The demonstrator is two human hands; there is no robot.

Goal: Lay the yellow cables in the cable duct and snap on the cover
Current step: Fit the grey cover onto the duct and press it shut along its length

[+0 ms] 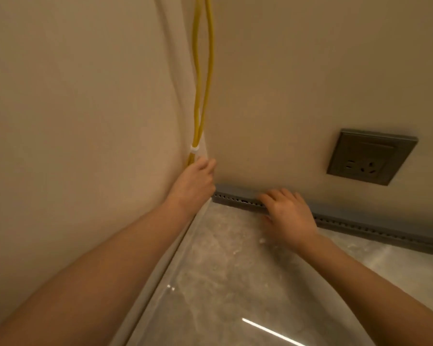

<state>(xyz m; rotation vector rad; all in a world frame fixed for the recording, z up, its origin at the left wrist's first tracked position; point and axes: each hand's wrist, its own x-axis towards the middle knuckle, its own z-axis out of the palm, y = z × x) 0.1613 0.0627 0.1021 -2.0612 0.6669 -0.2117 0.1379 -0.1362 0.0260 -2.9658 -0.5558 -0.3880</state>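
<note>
1. Two yellow cables [202, 71] hang loose in the wall corner.
2. Left hand [194, 182] curls round their lower end.
3. Right hand [289, 212] rests flat, empty, on the grey perforated duct [360, 227].
4. Laying and cover seemingly remain.

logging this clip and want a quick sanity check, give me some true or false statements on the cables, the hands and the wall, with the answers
1. Two yellow cables hang down the corner where the walls meet. True.
2. The right hand grips the cables. False: it rests, fingers spread, on the grey perforated strip at the foot of the wall, well away from the cables.
3. The left hand is at the corner, just below a white clip on the cables. True.
4. A plug sits in the wall socket. False: its slots are bare and nothing is plugged in.
</note>
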